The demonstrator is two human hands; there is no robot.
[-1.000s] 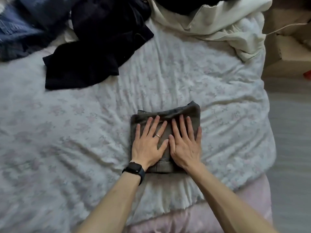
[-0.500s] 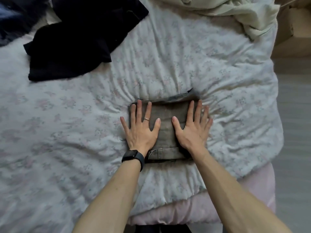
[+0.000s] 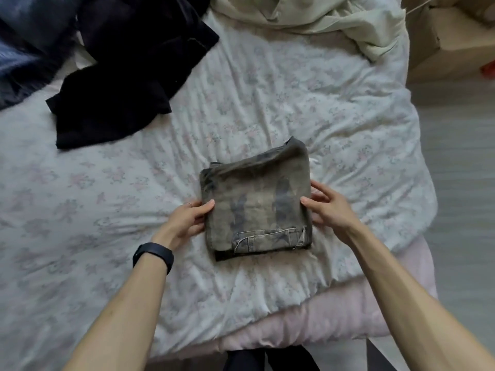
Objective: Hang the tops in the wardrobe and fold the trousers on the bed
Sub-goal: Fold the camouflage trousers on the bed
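The folded trousers [image 3: 257, 204] are being pinched edgewise in each grip, left hand [image 3: 184, 218] and right hand [image 3: 329, 207] (level lifting likely next).

Both bare forearms reach forward to the folded trousers [image 3: 257, 204]. The left hand [image 3: 187, 218] grips their left edge, thumb on top and fingers curled beside it, while the right hand [image 3: 330, 207] pinches their right edge — thumb likewise on top.

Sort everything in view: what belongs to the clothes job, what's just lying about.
Job: folded trousers, gripped at the sides by left hand and right hand; black garment; cream garment; blue fabric; bed.
Lying about: cardboard boxes; red object beside them.
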